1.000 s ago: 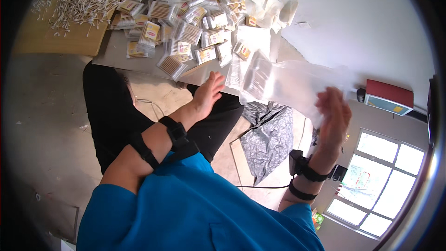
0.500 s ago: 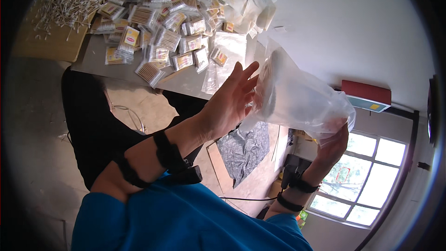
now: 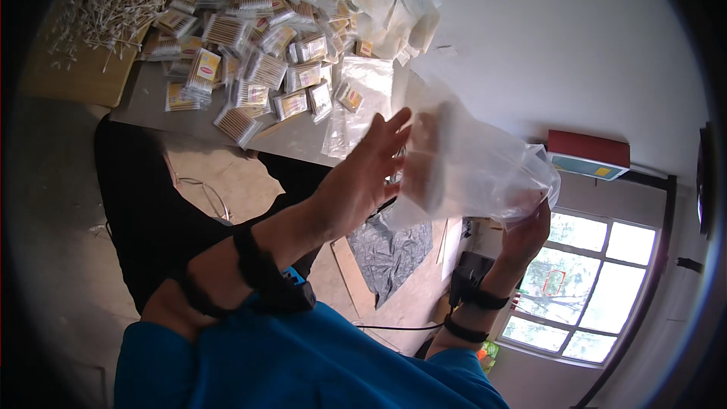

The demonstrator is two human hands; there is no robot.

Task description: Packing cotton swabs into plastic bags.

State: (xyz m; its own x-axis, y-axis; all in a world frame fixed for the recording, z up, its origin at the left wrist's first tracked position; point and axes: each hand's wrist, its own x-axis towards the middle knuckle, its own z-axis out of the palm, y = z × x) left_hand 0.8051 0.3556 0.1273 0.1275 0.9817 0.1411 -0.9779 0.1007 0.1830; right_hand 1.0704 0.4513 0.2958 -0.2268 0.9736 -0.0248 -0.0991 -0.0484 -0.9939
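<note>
The left hand (image 3: 363, 174) was raised, fingers spread wide, flat against a clear plastic bag (image 3: 473, 167) whose far-right end the right hand (image 3: 526, 231) gripped, while small yellow-labelled swab packets (image 3: 250, 53) lay heaped on the grey table (image 3: 295, 140) far left.

Packet heap (image 3: 250, 38) crowds table (image 3: 303, 144); bare strip along near edge.

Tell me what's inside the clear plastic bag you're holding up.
Through the clear plastic bag a pale, rounded bundle shows near the left hand. The film blurs it, so its contents can't be told. The right hand grips the bag's far end, covering that part.
</note>
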